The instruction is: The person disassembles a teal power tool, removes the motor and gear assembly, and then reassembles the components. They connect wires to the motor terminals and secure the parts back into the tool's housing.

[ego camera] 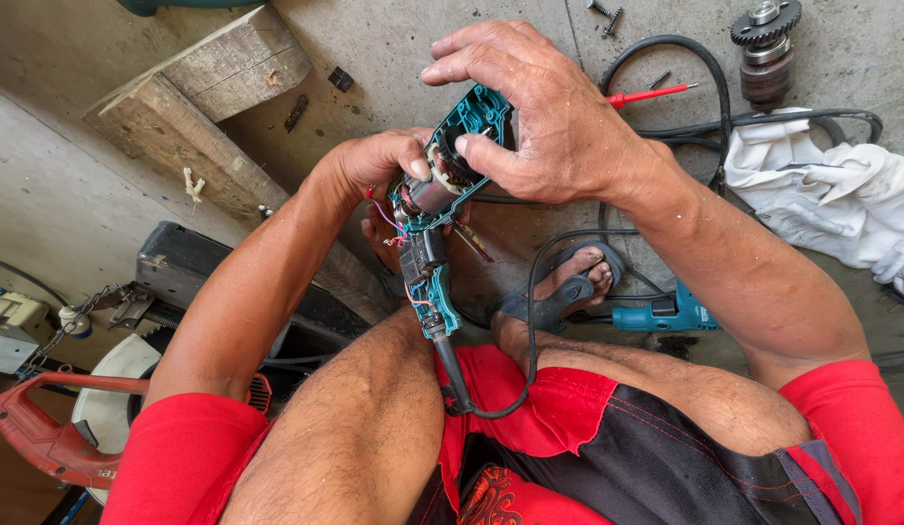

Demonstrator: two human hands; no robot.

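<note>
**Open power tool held in 2 hands over concrete floor**

Bare grey concrete floor, dusty, seen from above. Person is seated low, knees up, red and black shorts, sandal on one foot.

Teal power tool body sits between the knees, housing open, motor and coloured wires exposed. Its black cord runs down from the handle end and loops across the lap.

Left hand: forearm comes up from lower left, wrist bent, fingers closed around the side of the tool body near the motor, thumb pressed on top.

Right hand: arm reaches in from the right, hand arched over the upper end of the tool, thumb and fingers clamped on the teal shell, index finger lifted and extended left.

Around it:
- red-handled screwdriver on the floor just beyond the right hand
- gear assembly upright at top right
- white rag right of the wrist
- second teal tool part by the sandalled foot
- 2 timber blocks upper left
- red saw at lower left
</note>
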